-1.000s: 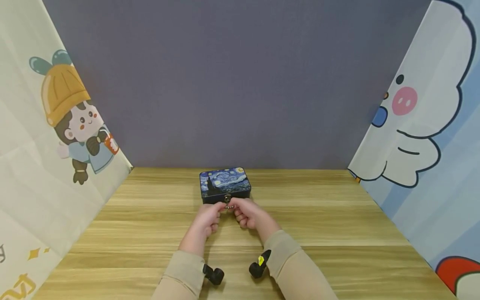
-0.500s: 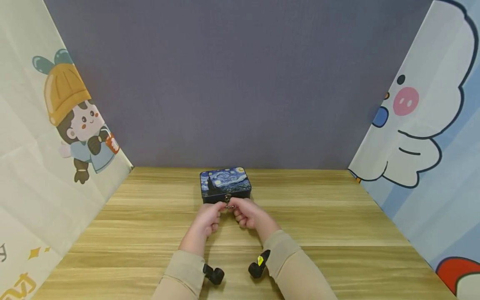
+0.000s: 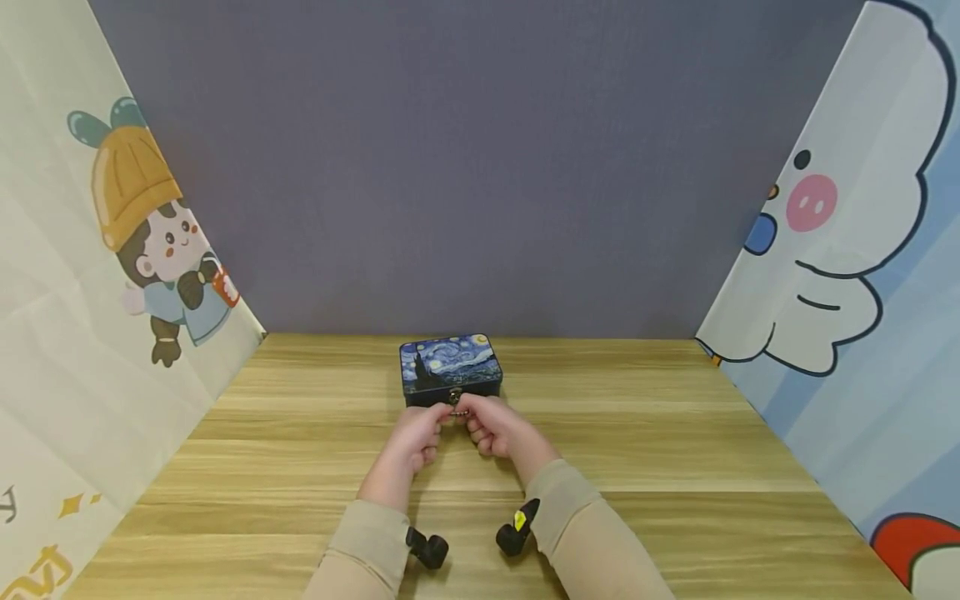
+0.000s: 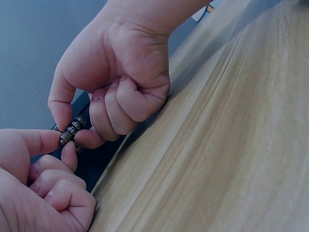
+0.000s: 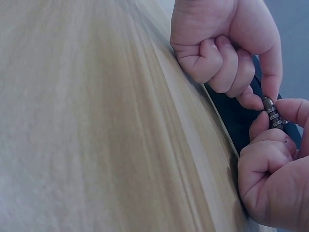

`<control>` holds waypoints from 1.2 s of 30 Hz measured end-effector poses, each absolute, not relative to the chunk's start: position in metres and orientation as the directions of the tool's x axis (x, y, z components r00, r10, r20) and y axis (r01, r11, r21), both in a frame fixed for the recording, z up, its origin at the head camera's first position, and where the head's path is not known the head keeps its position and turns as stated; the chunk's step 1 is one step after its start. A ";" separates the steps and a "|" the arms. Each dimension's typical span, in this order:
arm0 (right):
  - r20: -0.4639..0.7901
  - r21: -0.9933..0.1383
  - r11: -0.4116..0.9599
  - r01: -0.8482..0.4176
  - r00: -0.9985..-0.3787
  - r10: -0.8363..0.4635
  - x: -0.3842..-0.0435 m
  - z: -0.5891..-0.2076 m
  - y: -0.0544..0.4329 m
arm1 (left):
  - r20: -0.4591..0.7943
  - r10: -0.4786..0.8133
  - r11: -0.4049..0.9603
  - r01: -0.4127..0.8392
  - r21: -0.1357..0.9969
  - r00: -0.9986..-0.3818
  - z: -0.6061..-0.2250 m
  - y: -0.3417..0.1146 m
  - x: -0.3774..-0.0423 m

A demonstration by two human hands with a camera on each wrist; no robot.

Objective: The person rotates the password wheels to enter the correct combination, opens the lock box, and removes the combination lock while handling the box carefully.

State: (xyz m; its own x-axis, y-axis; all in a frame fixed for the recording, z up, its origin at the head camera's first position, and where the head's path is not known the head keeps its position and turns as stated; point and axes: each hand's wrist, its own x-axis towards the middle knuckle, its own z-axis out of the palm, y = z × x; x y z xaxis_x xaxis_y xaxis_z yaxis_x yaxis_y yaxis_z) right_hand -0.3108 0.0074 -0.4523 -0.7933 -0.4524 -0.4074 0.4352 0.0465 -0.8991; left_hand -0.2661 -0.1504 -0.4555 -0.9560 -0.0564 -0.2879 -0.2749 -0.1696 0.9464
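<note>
Left hand (image 3: 414, 435) and right hand (image 3: 497, 427) both pinch the ringed metal cylinder (image 4: 72, 130) (looks like a combination lock), thumb to forefinger, other fingers curled. It's at the picture-lidded box (image 3: 450, 365) front, below the clasp (image 3: 455, 395).

A small ringed metal piece (image 4: 72, 129) is partly covered by the left hand (image 4: 41, 191) and the right hand (image 5: 277, 179); its fine details are too small for me to read. In the head view, the hands hide some low front of the painted box (image 3: 450, 365), and its clasp (image 3: 455, 395) looks blurred. Both sleeves (image 3: 367, 546) are cut at the bottom edge, and the yellow lettering (image 3: 51, 557) at the lower left corner.
</note>
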 end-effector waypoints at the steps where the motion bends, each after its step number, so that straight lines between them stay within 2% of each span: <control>1: -0.409 -0.898 0.047 0.437 -0.793 -0.453 -0.311 -0.452 0.007 | -0.289 -0.058 -0.170 -0.276 0.946 -0.956 -0.456 -0.150 -0.266; 36: -0.416 -0.888 0.044 0.457 -0.761 -0.498 -0.318 -0.451 0.016 | -0.305 -0.062 -0.163 -0.292 0.942 -0.950 -0.455 -0.153 -0.268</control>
